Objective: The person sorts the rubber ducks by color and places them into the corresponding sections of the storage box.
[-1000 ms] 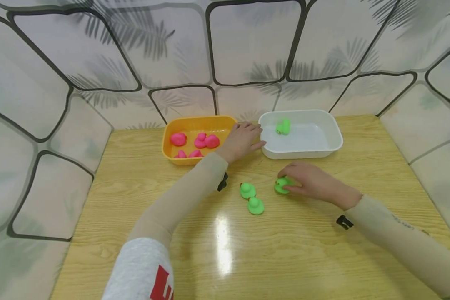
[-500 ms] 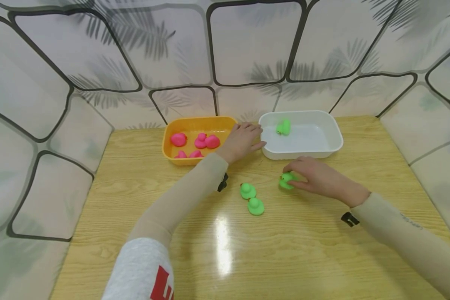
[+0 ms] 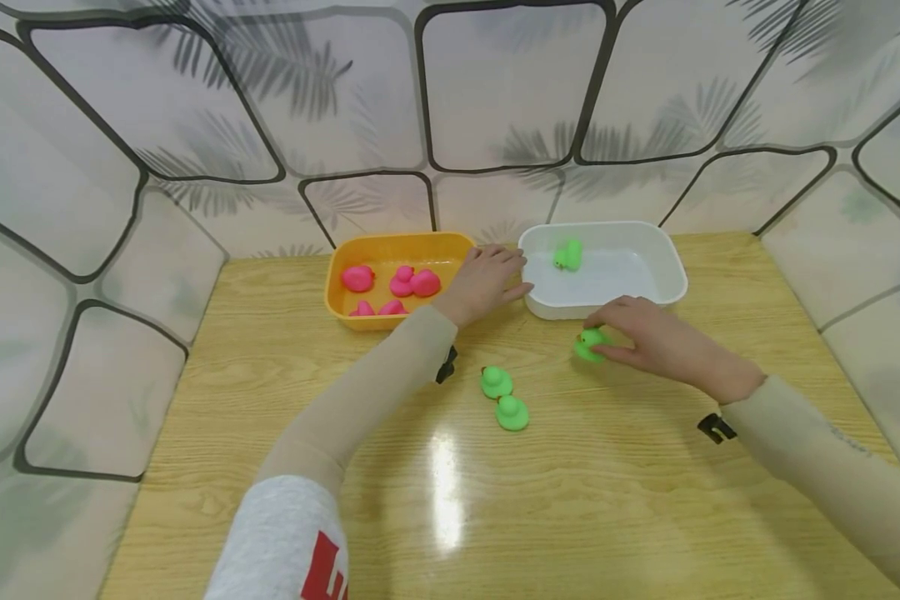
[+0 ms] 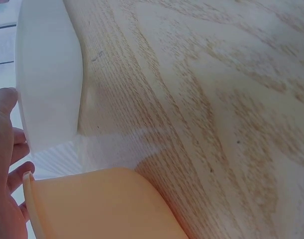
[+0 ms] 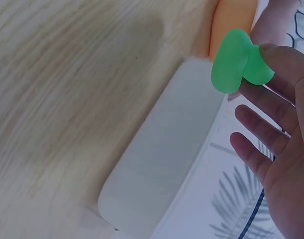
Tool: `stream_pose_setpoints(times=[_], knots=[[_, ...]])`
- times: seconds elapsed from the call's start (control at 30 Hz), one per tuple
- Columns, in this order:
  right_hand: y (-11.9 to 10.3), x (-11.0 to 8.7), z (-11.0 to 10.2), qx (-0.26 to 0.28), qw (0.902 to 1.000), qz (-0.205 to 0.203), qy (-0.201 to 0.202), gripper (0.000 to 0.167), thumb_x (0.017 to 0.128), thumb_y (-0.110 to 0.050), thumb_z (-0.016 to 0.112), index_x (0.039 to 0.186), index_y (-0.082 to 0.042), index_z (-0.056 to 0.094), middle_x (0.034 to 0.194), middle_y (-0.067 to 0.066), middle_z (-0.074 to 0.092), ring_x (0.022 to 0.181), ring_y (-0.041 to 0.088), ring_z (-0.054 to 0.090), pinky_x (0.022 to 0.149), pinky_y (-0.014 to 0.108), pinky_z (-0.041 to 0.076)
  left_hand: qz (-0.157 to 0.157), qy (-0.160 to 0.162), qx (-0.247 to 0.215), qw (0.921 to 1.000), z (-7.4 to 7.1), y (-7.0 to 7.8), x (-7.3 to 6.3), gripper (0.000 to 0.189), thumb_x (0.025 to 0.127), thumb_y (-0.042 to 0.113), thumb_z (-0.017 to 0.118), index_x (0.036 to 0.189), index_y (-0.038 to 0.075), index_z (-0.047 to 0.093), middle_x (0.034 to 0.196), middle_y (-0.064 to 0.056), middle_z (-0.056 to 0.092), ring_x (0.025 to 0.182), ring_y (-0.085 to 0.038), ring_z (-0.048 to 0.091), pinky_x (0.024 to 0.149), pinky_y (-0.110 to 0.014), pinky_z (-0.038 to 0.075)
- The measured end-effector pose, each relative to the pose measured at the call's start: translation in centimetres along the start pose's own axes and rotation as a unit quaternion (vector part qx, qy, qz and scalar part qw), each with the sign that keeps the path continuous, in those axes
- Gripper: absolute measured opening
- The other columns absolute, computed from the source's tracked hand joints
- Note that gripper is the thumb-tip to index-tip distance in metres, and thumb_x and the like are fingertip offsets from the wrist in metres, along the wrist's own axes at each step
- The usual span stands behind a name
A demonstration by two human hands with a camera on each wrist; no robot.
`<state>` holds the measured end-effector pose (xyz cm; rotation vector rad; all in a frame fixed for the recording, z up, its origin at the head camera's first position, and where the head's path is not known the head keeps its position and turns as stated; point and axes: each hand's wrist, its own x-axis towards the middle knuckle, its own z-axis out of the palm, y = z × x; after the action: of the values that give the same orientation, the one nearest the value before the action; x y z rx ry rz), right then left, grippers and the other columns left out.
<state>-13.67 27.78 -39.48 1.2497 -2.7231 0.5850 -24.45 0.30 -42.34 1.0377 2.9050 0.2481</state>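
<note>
My right hand point(image 3: 654, 342) pinches a green rubber duck point(image 5: 236, 62) between thumb and index finger, with its other fingers spread. In the head view this duck is just in front of the white tub point(image 3: 607, 310). My left hand point(image 3: 483, 283) lies across the gap between the white tub and the orange tub point(image 3: 335, 307), fingers extended. Its fingertips are at the rims of both tubs in the left wrist view. One green duck point(image 3: 568, 255) lies inside the white tub. Two more green ducks, one farther point(image 3: 497, 382) and one nearer point(image 3: 512, 413), sit close together on the table.
Several pink ducks point(image 3: 357, 278) lie in the orange tub. Both tubs stand at the back of the wooden table point(image 3: 570, 500), near a patterned fabric wall point(image 3: 510, 92). Light glares off the tabletop in the middle.
My right hand has moved right and toward the white tub, carrying the green duck. The left hand, tubs and other ducks stay where they were.
</note>
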Motion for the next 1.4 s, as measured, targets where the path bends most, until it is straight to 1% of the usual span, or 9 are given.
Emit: stream_pose_setpoints(times=[0.2, 0.3, 0.4, 0.57, 0.67, 0.87, 1.1, 1.27, 1.4], knots=[[0.8, 0.2, -0.9, -0.009, 0.9995, -0.017, 0.023, 0.033, 0.079, -0.006, 0.089, 0.108, -0.006, 0.072, 0.102, 0.002, 0.074, 0.096, 0.024, 0.068, 0.084, 0.045, 0.052, -0.002, 0.000, 0.001, 1.0000, -0.2, 0.1, -0.1, 0.057, 0.108, 0.052, 0.050, 0.151, 0.015, 0.055, 0.156, -0.003, 0.052, 0.145, -0.024, 0.042, 0.119, -0.048, 0.030], [1.1, 0.3, -1.6, -0.015, 0.9993, -0.015, 0.029, 0.032, 0.079, -0.006, 0.089, 0.106, -0.006, 0.073, 0.102, 0.001, 0.074, 0.095, 0.024, 0.068, 0.084, 0.044, 0.052, -0.002, -0.003, 0.005, 1.0000, -0.3, 0.1, -0.2, 0.057, 0.108, 0.052, 0.050, 0.151, 0.015, 0.054, 0.157, -0.002, 0.052, 0.146, -0.024, 0.042, 0.119, -0.047, 0.030], [1.3, 0.5, -2.4, -0.019, 0.9994, -0.001, 0.029, 0.032, 0.080, -0.006, 0.089, 0.107, -0.006, 0.074, 0.103, 0.002, 0.074, 0.097, 0.025, 0.067, 0.085, 0.044, 0.051, -0.003, -0.007, 0.005, 1.0000, -0.3, 0.2, -0.2, 0.058, 0.108, 0.053, 0.050, 0.152, 0.015, 0.054, 0.158, -0.002, 0.051, 0.146, -0.024, 0.041, 0.119, -0.047, 0.030], [1.8, 0.6, -3.6, -0.018, 0.9987, 0.041, 0.023, 0.031, 0.083, -0.009, 0.087, 0.111, -0.007, 0.073, 0.107, 0.002, 0.074, 0.101, 0.025, 0.066, 0.088, 0.045, 0.050, -0.004, -0.009, -0.003, 0.9999, -0.3, 0.2, -0.2, 0.058, 0.108, 0.051, 0.050, 0.152, 0.014, 0.054, 0.157, -0.003, 0.052, 0.145, -0.024, 0.041, 0.120, -0.047, 0.029], [2.3, 0.8, -4.3, -0.023, 0.9981, 0.050, 0.026, 0.033, 0.083, -0.008, 0.087, 0.112, -0.006, 0.073, 0.108, 0.003, 0.074, 0.101, 0.027, 0.065, 0.087, 0.045, 0.049, -0.003, -0.008, -0.003, 1.0000, -0.3, 0.2, -0.2, 0.057, 0.108, 0.051, 0.050, 0.152, 0.014, 0.054, 0.157, -0.003, 0.052, 0.145, -0.024, 0.041, 0.120, -0.047, 0.029], [3.6, 1.5, -6.1, -0.034, 0.9972, 0.055, 0.039, 0.034, 0.083, -0.003, 0.086, 0.112, 0.000, 0.069, 0.106, 0.012, 0.075, 0.098, 0.032, 0.065, 0.085, 0.049, 0.049, -0.005, -0.010, -0.005, 0.9999, -0.4, 0.3, -0.2, 0.058, 0.108, 0.051, 0.050, 0.152, 0.014, 0.053, 0.157, -0.003, 0.051, 0.146, -0.025, 0.041, 0.121, -0.047, 0.028], [4.9, 2.6, -7.7, -0.038, 0.9952, 0.087, 0.023, 0.030, 0.087, -0.005, 0.083, 0.114, 0.000, 0.068, 0.107, 0.015, 0.075, 0.097, 0.034, 0.065, 0.083, 0.052, 0.048, -0.007, -0.009, -0.006, 0.9999, -0.4, 0.3, -0.3, 0.058, 0.108, 0.052, 0.050, 0.152, 0.014, 0.054, 0.157, -0.003, 0.051, 0.147, -0.025, 0.040, 0.120, -0.047, 0.029], [5.6, 3.1, -7.6, -0.039, 0.9935, 0.107, 0.006, 0.030, 0.090, -0.007, 0.081, 0.116, 0.000, 0.067, 0.110, 0.018, 0.074, 0.099, 0.036, 0.065, 0.085, 0.054, 0.048, -0.001, -0.004, -0.004, 1.0000, -0.5, 0.3, -0.4, 0.057, 0.108, 0.051, 0.051, 0.151, 0.014, 0.054, 0.156, -0.003, 0.052, 0.145, -0.025, 0.042, 0.118, -0.046, 0.031], [6.1, 3.3, -7.3, -0.036, 0.9930, 0.112, -0.005, 0.029, 0.092, -0.008, 0.080, 0.117, 0.001, 0.067, 0.111, 0.019, 0.074, 0.100, 0.039, 0.065, 0.088, 0.056, 0.048, 0.002, 0.001, -0.003, 1.0000, -0.4, 0.1, -0.4, 0.057, 0.108, 0.051, 0.051, 0.150, 0.014, 0.055, 0.155, -0.003, 0.053, 0.145, -0.025, 0.042, 0.118, -0.046, 0.031]])
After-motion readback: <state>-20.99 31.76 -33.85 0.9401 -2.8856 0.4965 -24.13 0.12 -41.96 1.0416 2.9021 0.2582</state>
